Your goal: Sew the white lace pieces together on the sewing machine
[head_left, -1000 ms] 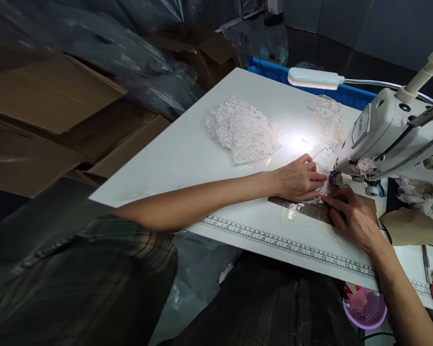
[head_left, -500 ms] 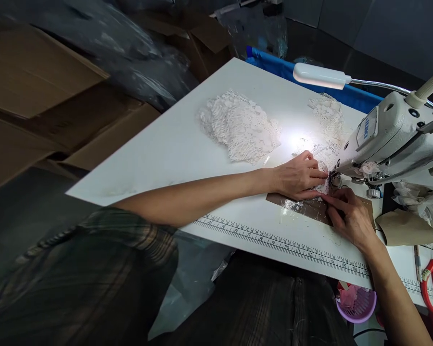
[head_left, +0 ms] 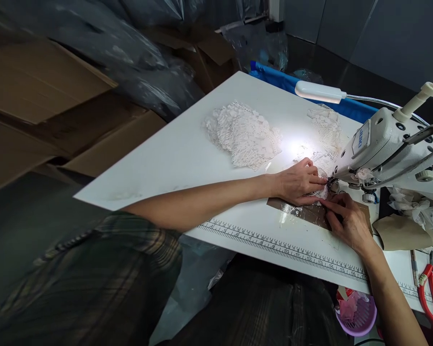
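White lace (head_left: pixel 322 179) lies under the needle area of a white sewing machine (head_left: pixel 377 144). Pressing down on this lace, my left hand (head_left: pixel 299 183) has its fingers bent and close together beside the presser foot. The thumb and index finger of my right hand (head_left: pixel 348 221) pinch the lace's near edge, just in front of the foot. The needle itself is hidden. More lace (head_left: pixel 324 126) trails behind my left hand, and a heap of white lace (head_left: pixel 243 135) rests farther left on the white table (head_left: pixel 159 163).
A lamp (head_left: pixel 319 92) hangs over the table's back edge. A printed ruler (head_left: pixel 281 247) runs along the front edge. Red-handled scissors (head_left: pixel 431 293) lie at the right. A purple basket (head_left: pixel 361 324) stands below the table. Cardboard boxes (head_left: pixel 39 81) are at the left.
The view has shifted, so the table and machine sit slightly lower in the picture. Both hands stay at the lace by the presser foot.
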Demonstrator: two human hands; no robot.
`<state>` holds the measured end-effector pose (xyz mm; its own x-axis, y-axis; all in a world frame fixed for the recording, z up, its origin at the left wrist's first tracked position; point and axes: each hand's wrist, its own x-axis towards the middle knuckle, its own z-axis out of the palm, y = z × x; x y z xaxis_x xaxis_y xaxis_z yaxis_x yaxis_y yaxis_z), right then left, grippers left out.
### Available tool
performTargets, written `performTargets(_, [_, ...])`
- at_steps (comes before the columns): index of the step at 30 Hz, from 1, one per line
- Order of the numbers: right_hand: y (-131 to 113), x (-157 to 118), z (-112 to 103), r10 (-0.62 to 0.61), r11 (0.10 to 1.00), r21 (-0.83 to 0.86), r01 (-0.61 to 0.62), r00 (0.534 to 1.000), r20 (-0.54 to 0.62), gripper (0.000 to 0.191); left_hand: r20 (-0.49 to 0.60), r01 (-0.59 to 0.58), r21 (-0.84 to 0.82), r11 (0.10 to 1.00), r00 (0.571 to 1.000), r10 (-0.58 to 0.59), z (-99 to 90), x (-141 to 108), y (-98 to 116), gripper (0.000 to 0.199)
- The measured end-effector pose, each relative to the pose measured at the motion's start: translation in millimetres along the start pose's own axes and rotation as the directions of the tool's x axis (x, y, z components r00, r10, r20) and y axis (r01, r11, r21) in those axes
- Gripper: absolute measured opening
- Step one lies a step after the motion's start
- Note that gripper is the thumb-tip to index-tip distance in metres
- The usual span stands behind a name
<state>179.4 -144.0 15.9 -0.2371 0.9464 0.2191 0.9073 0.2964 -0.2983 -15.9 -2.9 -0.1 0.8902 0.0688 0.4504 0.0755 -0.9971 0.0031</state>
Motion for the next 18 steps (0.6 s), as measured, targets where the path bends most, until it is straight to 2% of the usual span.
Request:
performTargets(9, [-1.3, -0.1, -1.5, 0.003, 1.0, -0.019, -0.003, 1.0, -0.008, 0.036, 0.045, 0.01, -0.034, 0.999, 0.999, -0.008, -2.5, 0.4, 0.1, 0.031])
performTargets(18, [-1.2, -1.7, 0.0, -0.018, 0.999, -0.028, 0.018, 1.0, 0.008, 0.037, 0.034, -0.009, -0.022, 1.0, 0.999, 0.01, -1.2, -2.1, -0.3, 0.032])
